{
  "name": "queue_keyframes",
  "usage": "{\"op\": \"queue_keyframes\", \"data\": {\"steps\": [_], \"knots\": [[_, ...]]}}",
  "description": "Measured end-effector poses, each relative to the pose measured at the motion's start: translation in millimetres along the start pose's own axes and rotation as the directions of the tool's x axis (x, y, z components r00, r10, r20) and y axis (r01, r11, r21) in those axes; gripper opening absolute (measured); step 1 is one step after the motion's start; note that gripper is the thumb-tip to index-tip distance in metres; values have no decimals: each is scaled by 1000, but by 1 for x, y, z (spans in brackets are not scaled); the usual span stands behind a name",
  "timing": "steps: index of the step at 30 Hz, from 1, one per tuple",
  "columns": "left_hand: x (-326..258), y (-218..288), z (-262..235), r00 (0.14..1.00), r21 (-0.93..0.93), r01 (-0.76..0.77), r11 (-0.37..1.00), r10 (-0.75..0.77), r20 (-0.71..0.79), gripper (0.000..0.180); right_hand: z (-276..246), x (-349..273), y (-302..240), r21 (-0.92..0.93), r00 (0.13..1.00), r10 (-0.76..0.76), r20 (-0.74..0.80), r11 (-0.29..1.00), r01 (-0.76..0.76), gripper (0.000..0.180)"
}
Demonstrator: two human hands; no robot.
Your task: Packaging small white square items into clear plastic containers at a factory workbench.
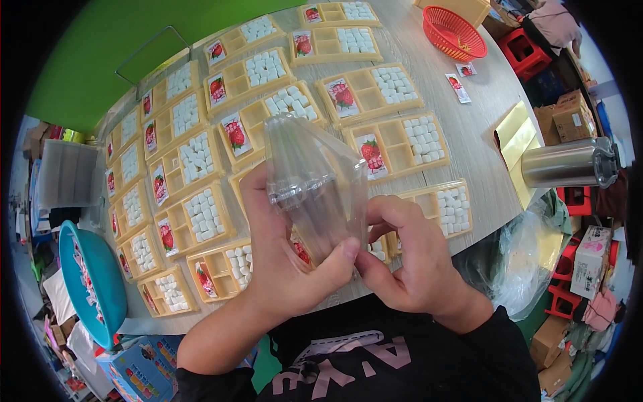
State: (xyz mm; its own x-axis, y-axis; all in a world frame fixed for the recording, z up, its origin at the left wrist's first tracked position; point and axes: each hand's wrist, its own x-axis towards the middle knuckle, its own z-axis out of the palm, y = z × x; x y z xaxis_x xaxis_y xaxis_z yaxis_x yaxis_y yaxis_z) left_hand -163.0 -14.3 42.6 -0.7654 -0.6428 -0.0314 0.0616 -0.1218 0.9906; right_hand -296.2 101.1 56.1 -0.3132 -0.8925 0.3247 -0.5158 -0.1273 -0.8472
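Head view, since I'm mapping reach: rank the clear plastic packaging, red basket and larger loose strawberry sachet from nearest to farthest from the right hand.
1. Clear plastic packaging: touching the right hand.
2. Larger loose strawberry sachet: ahead, slightly right.
3. Red basket: ahead, beyond the sachet.

pass: table strip (487,137) right of trays (370,100) | obstacles: trays ahead and left, red basket (445,47) far right, steel flask (566,164) right

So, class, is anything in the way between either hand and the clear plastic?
Nothing visible stands in the way: the left hand grips the clear plastic from the left, and the right hand holds it at its lower right edge.
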Motion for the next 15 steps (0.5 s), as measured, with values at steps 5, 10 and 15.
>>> {"op": "queue_keyframes", "data": {"steps": [5,10,15], "knots": [[1,1,-2,999,65,-35,997,32,34,85,-5,2,1,-32,998,13,58,999,-11,43],[-9,-4,-3,1000,143,18,989,-14,-26,86,-9,0,-6,-76,1000,1,30,997,1,44],[-12,-18,-9,995,269,-84,960,93,-22,85,-7,-1,-9,-72,998,27,50,997,-23,42]]}}
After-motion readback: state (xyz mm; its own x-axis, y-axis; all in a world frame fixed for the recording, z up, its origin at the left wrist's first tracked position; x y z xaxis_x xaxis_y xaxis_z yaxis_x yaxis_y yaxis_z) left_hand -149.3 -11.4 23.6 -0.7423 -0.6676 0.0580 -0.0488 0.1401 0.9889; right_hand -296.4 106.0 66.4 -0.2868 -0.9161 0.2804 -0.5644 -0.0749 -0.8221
